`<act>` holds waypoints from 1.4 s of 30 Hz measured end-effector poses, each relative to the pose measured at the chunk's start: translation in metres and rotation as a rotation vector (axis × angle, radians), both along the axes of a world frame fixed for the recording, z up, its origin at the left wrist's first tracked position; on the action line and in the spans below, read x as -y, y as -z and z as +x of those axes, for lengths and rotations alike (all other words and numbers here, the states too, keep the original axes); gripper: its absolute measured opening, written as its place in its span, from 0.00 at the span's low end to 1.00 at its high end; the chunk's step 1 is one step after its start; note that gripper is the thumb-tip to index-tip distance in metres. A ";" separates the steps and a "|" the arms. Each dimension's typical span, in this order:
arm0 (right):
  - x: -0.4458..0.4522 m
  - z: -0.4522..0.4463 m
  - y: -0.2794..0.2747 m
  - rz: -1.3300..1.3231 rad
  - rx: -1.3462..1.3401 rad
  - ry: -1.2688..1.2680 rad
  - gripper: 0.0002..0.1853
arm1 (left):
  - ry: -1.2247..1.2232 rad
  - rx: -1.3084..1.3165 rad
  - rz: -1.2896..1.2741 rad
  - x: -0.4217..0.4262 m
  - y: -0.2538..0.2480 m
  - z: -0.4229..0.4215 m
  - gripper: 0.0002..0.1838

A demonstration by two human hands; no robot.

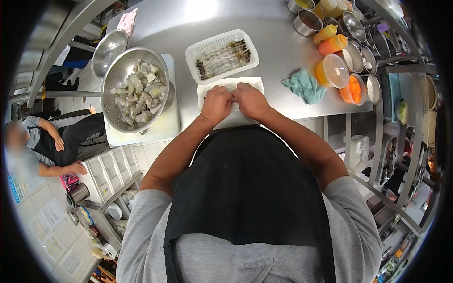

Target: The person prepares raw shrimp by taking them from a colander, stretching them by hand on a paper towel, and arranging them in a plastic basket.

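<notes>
My left hand (217,104) and my right hand (251,101) meet with their fingers pinched together above a white, flat tray or board (256,84). Whatever lies between the fingertips is small and mostly hidden by them. Just beyond my hands stands a white perforated basket (192,53), with peeled shrimp (222,59) laid in rows, dark tails toward the two ends. To the left, a steel colander (109,101) holds a heap of raw, greyish shrimp pieces (140,92). It rests on a white cutting board (171,123).
A steel bowl (99,60) sits behind the colander. On the right are a green cloth (306,86), a lidded tub (333,70), an orange-filled tub (353,89) and squeeze bottles (333,44). A seated person (49,137) is at the left, beside white bins (111,172).
</notes>
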State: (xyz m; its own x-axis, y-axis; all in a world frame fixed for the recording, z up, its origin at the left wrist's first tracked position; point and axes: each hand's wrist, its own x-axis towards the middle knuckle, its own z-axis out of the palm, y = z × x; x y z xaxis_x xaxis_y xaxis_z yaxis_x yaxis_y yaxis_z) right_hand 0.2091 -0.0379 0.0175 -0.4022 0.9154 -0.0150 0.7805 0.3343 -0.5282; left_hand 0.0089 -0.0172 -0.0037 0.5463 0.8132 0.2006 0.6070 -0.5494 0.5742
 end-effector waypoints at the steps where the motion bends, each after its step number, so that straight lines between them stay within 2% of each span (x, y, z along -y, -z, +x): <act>1: -0.001 -0.001 0.001 0.005 0.016 -0.011 0.04 | 0.002 -0.015 0.004 0.000 -0.001 0.000 0.02; 8: -0.007 0.004 -0.007 -0.022 0.049 -0.118 0.06 | 0.037 -0.073 -0.035 -0.004 -0.008 -0.007 0.04; 13: -0.005 0.021 0.004 0.042 -0.113 -0.096 0.11 | -0.056 0.041 -0.055 0.008 -0.012 -0.021 0.10; 17: 0.001 0.013 -0.007 0.094 -0.135 -0.040 0.15 | -0.088 0.057 -0.065 0.013 -0.011 -0.031 0.10; 25: -0.008 -0.017 0.005 0.118 0.041 -0.142 0.05 | -0.050 -0.044 -0.053 0.006 -0.008 -0.026 0.04; 31: -0.012 -0.011 0.007 0.091 -0.024 -0.193 0.05 | -0.020 -0.136 -0.038 0.002 -0.011 -0.026 0.03; 42: -0.005 -0.008 0.004 0.163 -0.125 -0.151 0.09 | -0.080 0.032 -0.074 0.009 -0.011 -0.049 0.04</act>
